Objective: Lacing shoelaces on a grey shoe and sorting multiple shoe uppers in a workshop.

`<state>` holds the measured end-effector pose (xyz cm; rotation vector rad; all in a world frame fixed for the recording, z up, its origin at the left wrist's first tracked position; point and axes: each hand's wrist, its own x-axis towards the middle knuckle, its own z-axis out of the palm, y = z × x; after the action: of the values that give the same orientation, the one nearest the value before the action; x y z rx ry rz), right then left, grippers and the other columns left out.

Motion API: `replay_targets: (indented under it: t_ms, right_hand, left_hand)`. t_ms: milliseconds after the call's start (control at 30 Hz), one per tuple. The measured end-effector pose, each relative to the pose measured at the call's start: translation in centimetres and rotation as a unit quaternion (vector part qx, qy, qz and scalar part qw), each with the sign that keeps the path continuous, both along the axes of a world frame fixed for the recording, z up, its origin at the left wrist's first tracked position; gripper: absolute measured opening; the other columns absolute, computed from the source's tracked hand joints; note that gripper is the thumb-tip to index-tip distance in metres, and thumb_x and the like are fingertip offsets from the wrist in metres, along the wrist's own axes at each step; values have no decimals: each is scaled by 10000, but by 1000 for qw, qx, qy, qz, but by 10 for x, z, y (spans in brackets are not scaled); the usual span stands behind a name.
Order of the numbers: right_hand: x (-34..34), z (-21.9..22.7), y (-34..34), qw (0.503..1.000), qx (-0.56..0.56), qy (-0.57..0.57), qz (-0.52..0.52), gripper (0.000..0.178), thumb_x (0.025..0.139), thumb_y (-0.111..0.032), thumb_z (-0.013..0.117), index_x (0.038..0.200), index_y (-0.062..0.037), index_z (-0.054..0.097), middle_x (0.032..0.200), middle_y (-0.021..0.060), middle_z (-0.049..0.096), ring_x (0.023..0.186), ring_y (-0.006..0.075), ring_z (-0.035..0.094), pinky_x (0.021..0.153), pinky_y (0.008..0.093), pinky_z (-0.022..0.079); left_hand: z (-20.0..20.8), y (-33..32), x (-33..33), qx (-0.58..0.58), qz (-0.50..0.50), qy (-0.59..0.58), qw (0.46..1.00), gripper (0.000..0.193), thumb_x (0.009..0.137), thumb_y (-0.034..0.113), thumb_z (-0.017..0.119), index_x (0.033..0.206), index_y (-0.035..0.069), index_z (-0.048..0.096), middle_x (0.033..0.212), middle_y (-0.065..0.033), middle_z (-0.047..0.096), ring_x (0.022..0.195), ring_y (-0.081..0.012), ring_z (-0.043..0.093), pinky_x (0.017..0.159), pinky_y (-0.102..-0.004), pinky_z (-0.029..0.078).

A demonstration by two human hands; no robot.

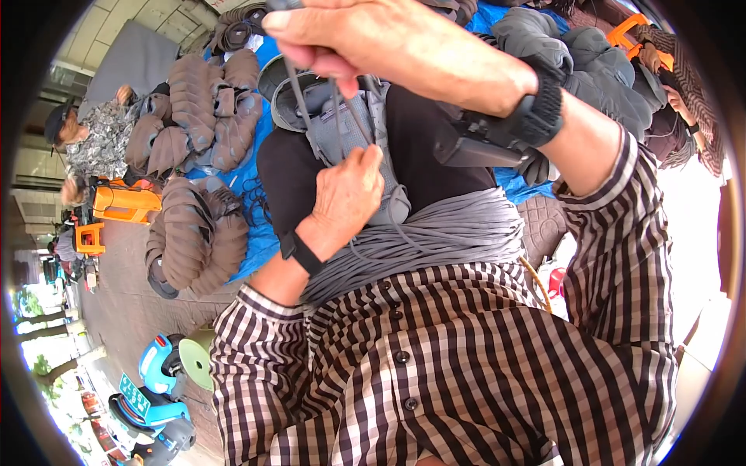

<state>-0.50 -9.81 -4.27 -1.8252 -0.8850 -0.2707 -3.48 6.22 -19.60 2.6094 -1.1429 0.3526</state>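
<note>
A grey shoe upper (346,124) rests between my dark-trousered knees, its toe toward me. Grey shoelaces (305,99) rise from it, pulled taut, to my right hand (334,35), which is closed on them high above the shoe at the top of the picture. My left hand (350,190) is closed with thumb and fingertips pinched at the lace, low over the front of the shoe. Across my lap lies a thick bundle of loose grey laces (443,241).
Stacks of brown shoe uppers (190,101) lie on a blue tarp (263,167) to the left; grey uppers (575,70) are piled at right. Orange stools (124,203) and a seated person (101,140) are at left. A blue scooter (151,412) stands lower left. Another person (680,109) sits far right.
</note>
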Motion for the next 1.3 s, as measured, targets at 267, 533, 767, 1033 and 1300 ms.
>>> replay_targets:
  t_ms: [267,533,767,1033,1300]
  right_hand:
    - [-33,8,-7,988,66,119,71,464,1015,-341,409,657,-55,484,539,-12,418,478,49,396,452,213,356]
    - [-35,18,5,975,85,59,195,481,1015,-338,427,639,-46,495,491,-12,374,474,57,311,458,239,321]
    - [-35,15,13,980,135,30,145,440,1002,-262,437,620,-54,501,466,-13,359,450,67,305,439,259,312]
    - [-41,40,-1,997,-74,-26,26,462,1010,-317,393,654,-41,496,511,-16,381,479,79,333,480,255,356]
    - [-25,24,5,977,59,153,133,467,1014,-334,395,680,-28,511,541,-11,408,488,84,355,506,249,383]
  left_hand:
    - [-12,5,-39,63,-128,-94,985,353,750,67,570,1090,-15,619,1141,-155,588,1141,-300,534,922,-390,451]
    - [-16,9,-35,52,-131,-13,990,353,758,64,587,1095,-36,609,1164,-191,593,1149,-312,531,938,-390,459]
    - [-12,7,-29,39,-137,26,990,318,761,72,620,1061,-33,623,1120,-168,612,1106,-299,560,902,-384,489]
    - [-15,9,-27,5,-144,26,989,324,744,54,611,1060,-16,609,1087,-151,606,1105,-287,554,885,-374,491]
    - [-17,9,-22,-18,-144,14,989,212,750,67,626,947,-9,605,978,-120,620,1011,-267,588,818,-362,519]
